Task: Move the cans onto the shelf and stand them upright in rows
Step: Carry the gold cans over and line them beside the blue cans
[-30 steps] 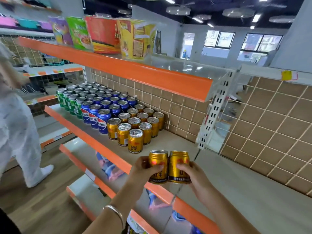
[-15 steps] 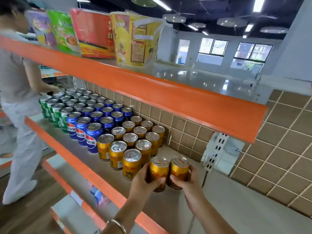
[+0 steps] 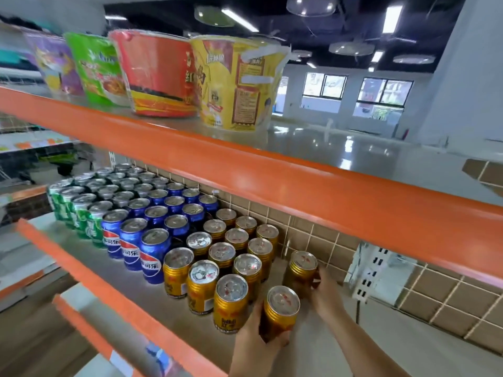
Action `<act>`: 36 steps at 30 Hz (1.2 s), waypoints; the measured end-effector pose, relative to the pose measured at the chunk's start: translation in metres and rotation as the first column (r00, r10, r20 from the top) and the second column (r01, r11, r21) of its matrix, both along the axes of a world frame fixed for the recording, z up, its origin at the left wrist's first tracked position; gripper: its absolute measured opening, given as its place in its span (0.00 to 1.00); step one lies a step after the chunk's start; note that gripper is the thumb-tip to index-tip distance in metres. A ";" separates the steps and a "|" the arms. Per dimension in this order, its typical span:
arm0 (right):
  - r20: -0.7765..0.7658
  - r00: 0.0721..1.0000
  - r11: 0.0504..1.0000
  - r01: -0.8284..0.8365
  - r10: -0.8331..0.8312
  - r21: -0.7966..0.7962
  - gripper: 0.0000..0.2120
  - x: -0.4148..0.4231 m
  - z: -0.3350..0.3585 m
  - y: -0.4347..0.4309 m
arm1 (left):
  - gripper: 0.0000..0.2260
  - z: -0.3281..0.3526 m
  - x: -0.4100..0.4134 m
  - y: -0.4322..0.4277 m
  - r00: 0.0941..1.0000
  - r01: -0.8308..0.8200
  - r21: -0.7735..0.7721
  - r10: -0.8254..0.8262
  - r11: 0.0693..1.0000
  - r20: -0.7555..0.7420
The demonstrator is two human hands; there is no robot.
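Observation:
My left hand (image 3: 254,346) grips a gold can (image 3: 280,308) upright at the front of the grey shelf (image 3: 168,306), right of the gold rows. My right hand (image 3: 325,292) holds a second gold can (image 3: 302,270) farther back, near the tiled back wall. Several gold cans (image 3: 231,268) stand upright in rows just left of both. Blue cans (image 3: 152,229) and green cans (image 3: 79,208) fill the rows farther left.
An orange-edged upper shelf (image 3: 272,186) overhangs the cans and carries several noodle bowls (image 3: 236,83). A white bracket (image 3: 370,273) hangs on the tiled wall to the right, with bare shelf below it. Lower orange-edged shelves (image 3: 89,333) jut out beneath.
Both hands have carried the two gold cans in under the upper shelf. The cans were side by side; now the right one is deeper and the left one nearer the front. The camera moved closer.

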State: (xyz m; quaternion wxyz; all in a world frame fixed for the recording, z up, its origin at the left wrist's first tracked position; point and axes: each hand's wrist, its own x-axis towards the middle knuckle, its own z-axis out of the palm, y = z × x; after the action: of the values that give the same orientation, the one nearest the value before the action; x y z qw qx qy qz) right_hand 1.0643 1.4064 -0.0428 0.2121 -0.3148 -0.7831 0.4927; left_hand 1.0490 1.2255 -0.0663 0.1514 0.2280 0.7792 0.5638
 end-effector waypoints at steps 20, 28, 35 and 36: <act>0.007 0.996 0.990 0.083 -0.085 0.110 0.18 -0.048 -0.017 0.012 | 0.38 0.005 -0.015 0.001 0.992 0.092 -0.021 -0.090 0.996 0.094; 0.033 0.994 0.989 0.096 -0.101 0.113 0.15 -0.055 -0.008 0.002 | 0.37 0.003 -0.014 0.001 0.987 0.105 -0.031 -0.100 0.994 0.128; -0.044 0.967 0.891 -0.247 0.249 -0.381 0.23 0.028 0.011 -0.018 | 0.38 0.011 -0.018 0.009 0.991 0.112 -0.126 -0.102 0.986 0.088; -0.044 0.927 0.827 -0.354 0.374 -0.436 0.26 0.038 0.019 -0.018 | 0.38 0.012 -0.019 0.012 0.991 0.109 -0.133 -0.097 0.985 0.092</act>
State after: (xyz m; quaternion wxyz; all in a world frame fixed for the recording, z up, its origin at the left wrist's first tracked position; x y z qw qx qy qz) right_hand 1.1022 1.3888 -0.0241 0.0213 -0.2099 -0.7024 0.6798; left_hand 1.0303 1.2376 -0.0545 0.2289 0.2326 0.7964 0.5092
